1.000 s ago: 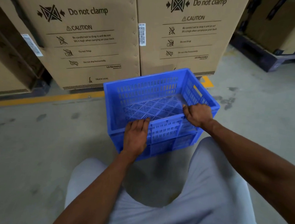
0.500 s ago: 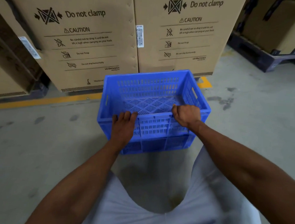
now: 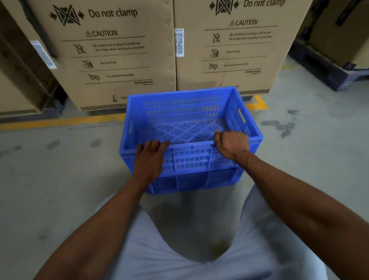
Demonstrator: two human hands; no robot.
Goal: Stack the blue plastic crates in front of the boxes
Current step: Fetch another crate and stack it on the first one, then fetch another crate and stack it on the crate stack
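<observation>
One empty blue plastic crate [image 3: 187,110] with slotted walls sits low over the concrete floor, close to two tall cardboard boxes [image 3: 111,47]. Both of my hands hold its near rim. My left hand [image 3: 150,159] lies over the rim's left part with fingers curled inside. My right hand [image 3: 232,143] grips the rim's right part. Whether the crate rests on the floor or hangs just above it, I cannot tell. No second crate is in view.
A yellow floor line [image 3: 53,121] runs under the boxes' front. A dark pallet [image 3: 330,70] with more cartons stands at the right back. Another carton stack [image 3: 10,83] is at the left. My grey-trousered legs [image 3: 153,255] fill the bottom of the view.
The crate has moved away from me toward the boxes and turned square to them, going lower. Both hands stayed on its near rim.
</observation>
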